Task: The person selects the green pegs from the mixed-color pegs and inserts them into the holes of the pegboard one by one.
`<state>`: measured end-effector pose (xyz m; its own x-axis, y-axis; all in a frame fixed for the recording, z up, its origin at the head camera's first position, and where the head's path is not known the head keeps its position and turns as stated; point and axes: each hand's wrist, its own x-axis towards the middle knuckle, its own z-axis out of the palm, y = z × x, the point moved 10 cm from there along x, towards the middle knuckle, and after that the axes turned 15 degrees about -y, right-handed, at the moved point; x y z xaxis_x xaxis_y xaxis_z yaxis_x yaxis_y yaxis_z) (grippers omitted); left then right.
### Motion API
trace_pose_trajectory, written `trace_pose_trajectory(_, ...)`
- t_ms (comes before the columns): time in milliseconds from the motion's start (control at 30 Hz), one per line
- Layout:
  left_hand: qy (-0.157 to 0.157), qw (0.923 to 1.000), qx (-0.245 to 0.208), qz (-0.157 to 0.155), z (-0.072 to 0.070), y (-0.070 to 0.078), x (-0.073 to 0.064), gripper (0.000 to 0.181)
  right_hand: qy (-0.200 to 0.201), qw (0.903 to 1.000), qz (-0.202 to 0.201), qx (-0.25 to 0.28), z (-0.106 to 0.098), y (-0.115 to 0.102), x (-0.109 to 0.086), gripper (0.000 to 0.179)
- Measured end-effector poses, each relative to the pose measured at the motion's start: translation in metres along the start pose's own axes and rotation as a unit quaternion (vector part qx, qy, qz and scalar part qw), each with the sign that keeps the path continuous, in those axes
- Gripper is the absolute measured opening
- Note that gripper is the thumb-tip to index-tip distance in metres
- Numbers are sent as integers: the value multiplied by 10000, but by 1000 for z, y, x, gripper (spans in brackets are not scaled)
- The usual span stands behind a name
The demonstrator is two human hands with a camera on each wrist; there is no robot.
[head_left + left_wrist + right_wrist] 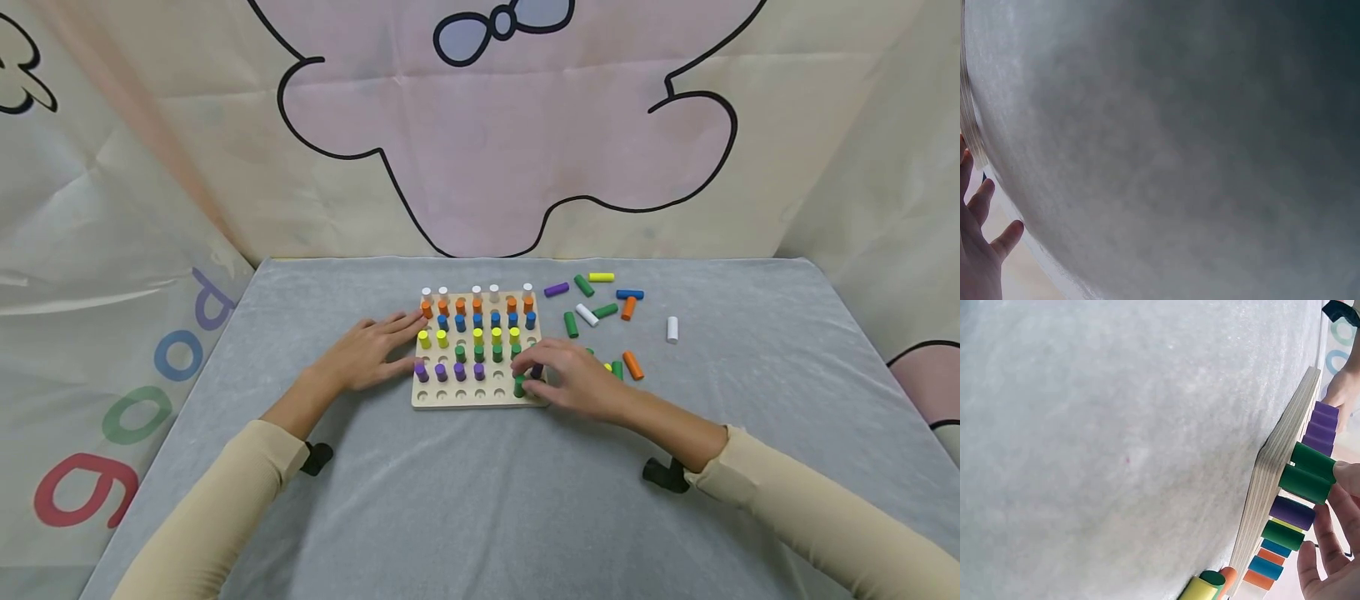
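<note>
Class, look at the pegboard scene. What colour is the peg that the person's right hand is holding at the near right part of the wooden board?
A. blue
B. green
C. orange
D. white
B. The right hand has its fingers around a green peg standing at the near right of the wooden board, beside the purple pegs, as the right wrist view shows plainly.
</note>
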<state>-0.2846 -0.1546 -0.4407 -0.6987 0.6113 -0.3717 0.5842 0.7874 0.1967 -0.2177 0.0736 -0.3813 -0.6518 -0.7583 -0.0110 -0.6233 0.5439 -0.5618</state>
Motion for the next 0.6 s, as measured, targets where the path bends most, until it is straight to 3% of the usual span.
trace_pose_trajectory(333, -29, 10000, -15, -31, 1, -2, 1, 79, 36, 9999, -136, 62, -2, -1, -2, 28)
trace_pose_trajectory(600, -86, 9999, -34, -67, 2, -2, 2, 79, 223, 9997, -47, 123, -24, 11, -16, 32)
